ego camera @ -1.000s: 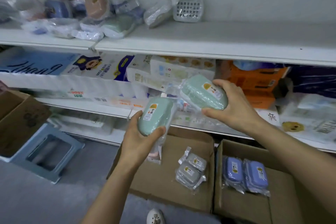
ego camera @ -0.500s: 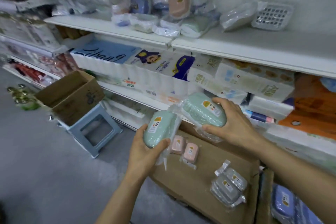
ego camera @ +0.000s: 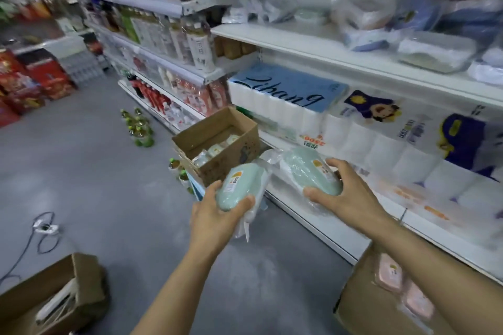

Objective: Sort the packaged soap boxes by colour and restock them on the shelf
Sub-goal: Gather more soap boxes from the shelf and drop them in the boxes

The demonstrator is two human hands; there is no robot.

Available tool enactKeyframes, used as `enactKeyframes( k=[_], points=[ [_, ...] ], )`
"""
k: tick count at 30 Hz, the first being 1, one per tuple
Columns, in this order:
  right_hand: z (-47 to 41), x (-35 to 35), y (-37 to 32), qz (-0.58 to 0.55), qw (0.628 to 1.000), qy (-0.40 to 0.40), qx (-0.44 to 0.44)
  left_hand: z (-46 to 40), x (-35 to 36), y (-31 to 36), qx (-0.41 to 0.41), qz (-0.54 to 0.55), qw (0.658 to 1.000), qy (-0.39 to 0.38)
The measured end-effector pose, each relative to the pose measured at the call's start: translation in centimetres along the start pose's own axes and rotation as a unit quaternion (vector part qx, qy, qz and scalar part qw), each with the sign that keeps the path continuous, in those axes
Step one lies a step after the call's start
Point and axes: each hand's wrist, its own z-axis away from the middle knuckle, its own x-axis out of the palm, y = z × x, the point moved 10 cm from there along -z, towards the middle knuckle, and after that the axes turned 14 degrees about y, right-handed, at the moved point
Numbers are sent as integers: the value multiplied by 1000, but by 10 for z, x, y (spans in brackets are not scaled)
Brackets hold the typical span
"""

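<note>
Left hand [ego camera: 217,215] grips one pale green oval plastic-wrapped soap box [ego camera: 239,185]; right hand [ego camera: 345,193] grips another [ego camera: 307,171], near the lower white shelf edge [ego camera: 313,221]. Judged light, rigid, film slippery: hold across the body, not loose wrap

Green soap boxes [ego camera: 313,175] in hands [ego camera: 217,212]

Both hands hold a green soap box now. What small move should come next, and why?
Probably carry both toward the open cardboard box ahead. The left hand grips one mint-green wrapped soap box, the right hand another, and that box seems to hold similar pale packets, though they are small and unclear.
</note>
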Motion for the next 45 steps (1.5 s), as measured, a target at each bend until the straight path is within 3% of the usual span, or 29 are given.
enactKeyframes(
  k=[5,12,17,23,25,26,33,38,42,45],
  points=[
    [-45,74,-34,-4,998,-46,37,-87,-30,-32,-26,-1,1000,3],
    [-146,164,-63,17,995,-96,37,-182,3,-55,-51,-11,997,-58],
    [-244,251,-82,16,990,-137,30,-282,36,-74,-148,36,988,-18],
    [-341,354,-80,43,980,-189,52,-374,88,-101,-286,106,952,8],
    [-414,456,-57,85,967,-230,73,-453,144,-158,-368,107,923,43],
    [-411,462,-61,88,962,-246,75,-451,145,-157,-377,88,921,42],
    [-422,579,-22,228,921,-316,29,-483,182,-206,-371,-104,922,38],
    [-394,644,15,272,838,-473,-19,-484,235,-237,-381,-173,897,-142],
    [-400,638,9,239,842,-483,-29,-496,231,-230,-361,-186,899,-163],
    [-416,610,-21,245,856,-449,-71,-512,214,-200,-305,-173,926,-138]
  ],
)
